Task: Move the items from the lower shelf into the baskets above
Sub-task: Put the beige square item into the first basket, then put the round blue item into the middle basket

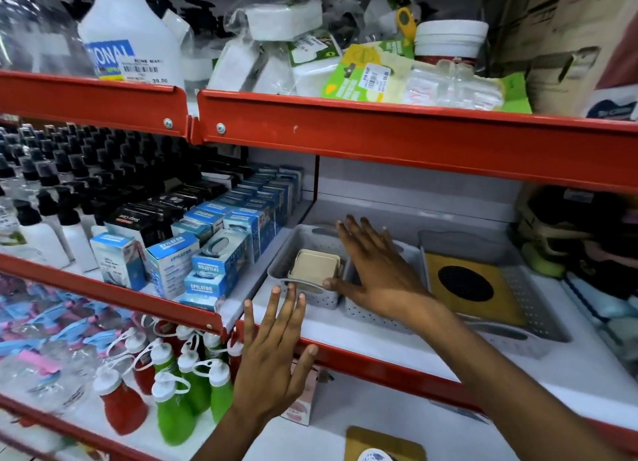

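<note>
A small grey perforated basket (300,296) on the middle shelf holds beige square items (314,269). Beside it stands a second grey basket (373,314), and a larger grey basket (538,308) at the right holds a yellow square pad with a black disc (466,288). My right hand (376,270) is spread flat over the gap between the two smaller baskets, thumb touching the small one's rim, holding nothing. My left hand (272,350) hovers open in front of the red shelf edge, empty. On the lower shelf lie a pinkish box (303,402) and a tan square item (383,443).
Blue epilator boxes (214,253) and black-capped white bottles (51,225) fill the middle shelf at left. Red and green squeeze bottles (172,391) crowd the lower shelf at left. The red shelf lip (379,360) runs between the two levels. Dark goods (580,239) sit at far right.
</note>
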Available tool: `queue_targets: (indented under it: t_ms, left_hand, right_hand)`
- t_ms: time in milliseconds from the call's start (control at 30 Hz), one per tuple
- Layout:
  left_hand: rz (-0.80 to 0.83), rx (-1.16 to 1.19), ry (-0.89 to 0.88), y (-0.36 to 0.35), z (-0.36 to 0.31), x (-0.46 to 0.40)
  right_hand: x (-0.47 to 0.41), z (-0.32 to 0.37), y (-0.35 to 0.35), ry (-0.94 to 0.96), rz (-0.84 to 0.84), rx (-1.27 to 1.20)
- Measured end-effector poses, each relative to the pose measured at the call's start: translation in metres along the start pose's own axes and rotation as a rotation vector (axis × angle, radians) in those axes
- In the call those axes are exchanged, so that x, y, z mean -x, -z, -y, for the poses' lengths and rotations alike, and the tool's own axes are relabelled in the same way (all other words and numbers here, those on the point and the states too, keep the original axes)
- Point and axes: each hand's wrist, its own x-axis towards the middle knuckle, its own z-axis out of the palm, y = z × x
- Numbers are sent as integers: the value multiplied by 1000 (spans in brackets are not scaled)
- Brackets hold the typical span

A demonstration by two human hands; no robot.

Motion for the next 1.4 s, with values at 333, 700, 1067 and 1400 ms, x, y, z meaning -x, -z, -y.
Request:
queue_targets:
  t_ms: [333,700,1067,1400]
  left_hand:
    - [-66,-44,-6,-5,-1,2]
    - [-53,-77,27,0,-9,-1]
    - [-46,-100,34,-3,-7,-2]
    - [-51,-87,26,-5,-5,-1]
  right_hand:
    - [159,-18,-71,290,-228,120]
    - [237,-53,-237,-13,420,-144]
    - [215,-41,-285,-240,536,-151]
    - [215,-29,-198,33,-12,-252]
